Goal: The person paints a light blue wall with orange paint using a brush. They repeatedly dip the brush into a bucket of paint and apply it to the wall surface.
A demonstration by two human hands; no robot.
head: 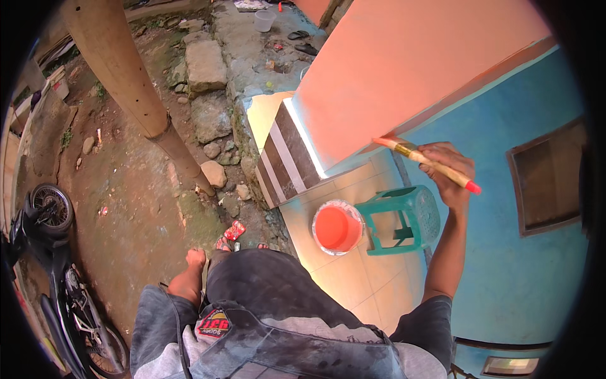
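Note:
My right hand (447, 166) grips a paintbrush (442, 169) by its pale wooden handle, which ends in a red tip. Orange paint coats the bristles, which are at the lower edge of the orange wall (407, 71), by its corner with the blue wall (497, 265). Below, a paint bucket (337, 227) of orange paint stands on the tiled floor (341, 279), its rim smeared. Beside the bucket is a green plastic stool (426, 220). My left hand (195, 258) hangs low beside my leg; its fingers are mostly hidden.
A bamboo post (137, 94) rises at the left. Stones (206, 66) line the rough step edge beside bare ground (137, 213). A motorcycle (61, 279) is parked at far left. Striped tiles (289, 158) cover the wall's base. A translucent tub (264, 21) and sandals (307, 49) lie farther off.

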